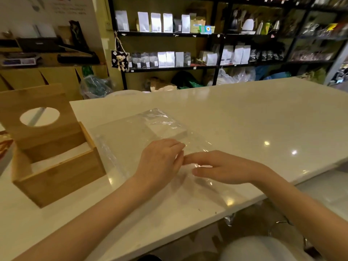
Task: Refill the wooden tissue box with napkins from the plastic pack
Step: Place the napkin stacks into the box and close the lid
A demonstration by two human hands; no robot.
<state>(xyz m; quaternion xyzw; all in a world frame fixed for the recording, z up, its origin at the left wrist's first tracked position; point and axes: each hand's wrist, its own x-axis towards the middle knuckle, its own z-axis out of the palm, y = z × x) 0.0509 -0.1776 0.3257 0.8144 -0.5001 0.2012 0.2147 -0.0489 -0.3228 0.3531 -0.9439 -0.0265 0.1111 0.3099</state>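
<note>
- Where the white counter [244,117] met its left end, the wooden tissue box [56,174] stood open, its lid [37,117] with the round hole tipped upright at the back.
- White napkins [62,157] already lay inside the box, their top showing below the rim.
- Just right of the box, the clear plastic pack [143,132] lay flat on the counter, mostly limp, with a small remaining stack of napkins visible inside its far end.
- The left hand [160,162] rested on the near part of the pack, fingers curled down and pinching the film.
- The right hand [229,168] lay beside it, fingertips meeting those of the left; its fingers were stretched nearly flat and its thumb sat underneath, and whether it actually gripped the film could not be told.
- Behind the counter, dark shelves [169,34] held rows of white and black pouches.
</note>
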